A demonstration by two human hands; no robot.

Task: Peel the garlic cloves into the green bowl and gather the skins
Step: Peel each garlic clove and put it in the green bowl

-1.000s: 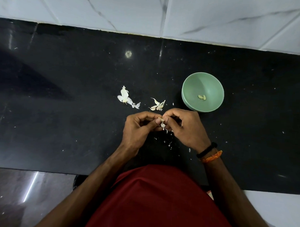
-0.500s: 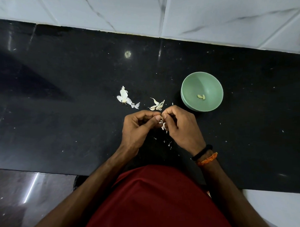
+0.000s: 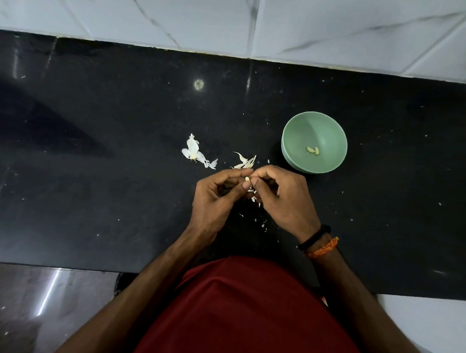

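— What do the hands hold?
— The left hand [image 3: 216, 195] pinches a pale garlic clove [image 3: 247, 179] between thumb and forefinger; the right hand [image 3: 283, 198] has its curled fingertips on the same clove, with bits of skin [image 3: 253, 195] hanging beneath.
— And around them?
— Loose skins [image 3: 244, 162] lie on the black counter [image 3: 94, 181] just beyond the knuckles, another white cluster [image 3: 195, 152] further left. The green bowl [image 3: 291, 137], to the right, holds two peeled cloves [image 3: 313, 150].

- Clove [image 3: 247, 179]: mostly hidden between the fingertips of both hands; only a pale tip shows.
- Skins [image 3: 253, 194] under the hands: partly covered, count unclear.
- Bowl [image 3: 291, 137] contents: two small pale pieces, too small to detail.
- Tabletop [image 3: 94, 181]: cut off left and right.
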